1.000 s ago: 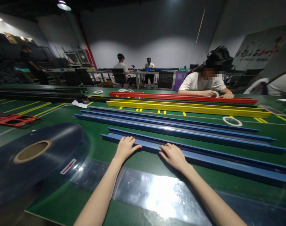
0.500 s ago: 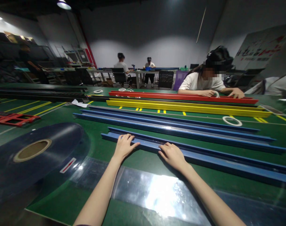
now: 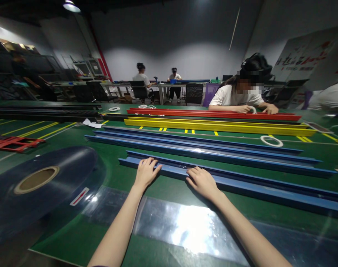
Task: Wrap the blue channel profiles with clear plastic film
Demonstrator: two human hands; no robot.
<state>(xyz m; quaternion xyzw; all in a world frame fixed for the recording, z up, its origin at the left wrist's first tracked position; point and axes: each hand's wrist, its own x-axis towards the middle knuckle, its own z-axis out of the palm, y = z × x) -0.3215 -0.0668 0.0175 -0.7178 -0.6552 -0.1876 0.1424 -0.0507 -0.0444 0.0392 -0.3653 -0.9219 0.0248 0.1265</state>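
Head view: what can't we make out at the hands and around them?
- Left hand and right hand, head view: some fingertips hidden by the fingers; gripping or resting unclear.
- Near blue channel, head view: far right end cut off by the right edge.
- Film roll, head view: cut off by the left edge.
- Banner, head view: small print too blurred.

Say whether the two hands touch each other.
Apart: the head view shows a bare stretch of blue channel between the left hand and the right hand.
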